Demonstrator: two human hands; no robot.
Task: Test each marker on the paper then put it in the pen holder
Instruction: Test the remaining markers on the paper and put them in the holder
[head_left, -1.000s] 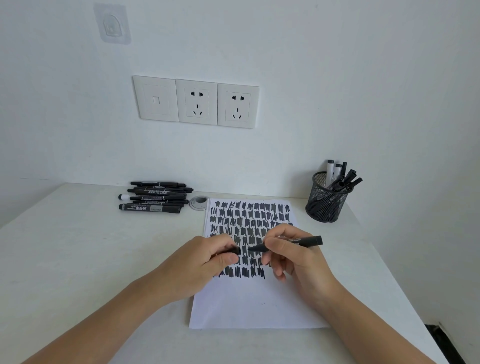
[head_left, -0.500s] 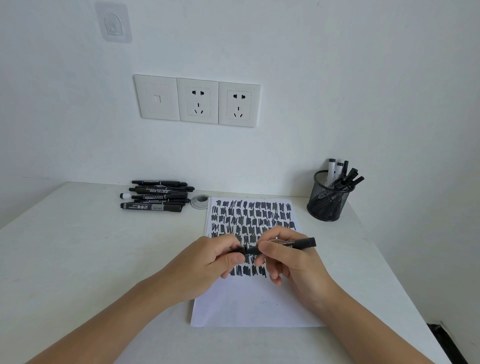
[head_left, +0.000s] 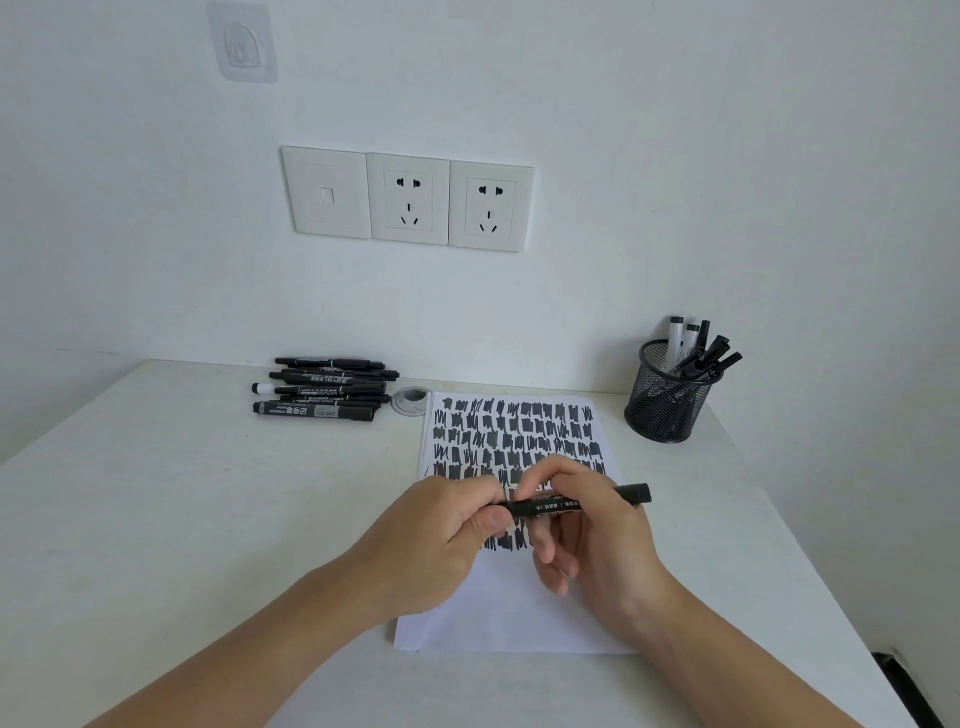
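A black marker (head_left: 582, 500) lies level above the white paper (head_left: 514, 613), which is covered in rows of black scribbles. My right hand (head_left: 587, 540) pinches its barrel. My left hand (head_left: 441, 530) grips the marker's left end, where the cap sits; the cap is hidden in my fingers. A black mesh pen holder (head_left: 667, 402) with several markers stands at the back right. A pile of several black markers (head_left: 324, 388) lies at the back left of the paper.
The white desk (head_left: 182, 519) meets the wall at the back, with a round cable grommet (head_left: 410, 399) beside the paper's top left corner. Wall sockets (head_left: 408, 198) hang above. The desk's right edge drops off near the holder.
My hands have come together. The gap between the cap in my left hand and the marker's bare tip has closed, and the tip is now hidden at my left fingers.
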